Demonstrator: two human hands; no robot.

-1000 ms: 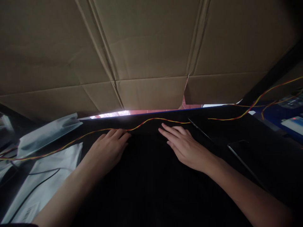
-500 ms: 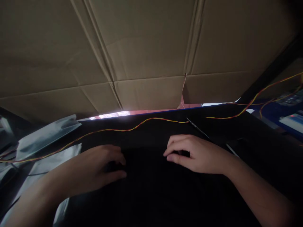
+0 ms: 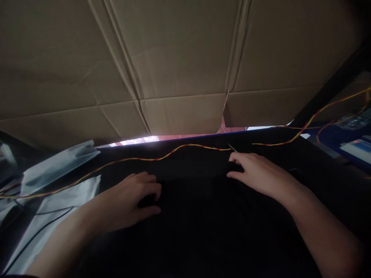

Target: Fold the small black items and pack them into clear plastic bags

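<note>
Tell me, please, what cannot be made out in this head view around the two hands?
- Left hand: whether its curled fingers grip the black cloth is lost in darkness.
- Right hand: it covers most of a thin dark tool.
- Twisted wire: cut off by the left edge.
- Devices far right: dim, cropped.

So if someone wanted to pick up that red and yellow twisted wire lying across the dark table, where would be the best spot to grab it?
Probably the raised hump of the red and yellow twisted wire, between the left hand and the right hand. There it lies bare on the dark table, with nothing on it. Pinch from above, thumb and finger across the thin strand, since it lies flat and cannot be scooped from the side.
</note>
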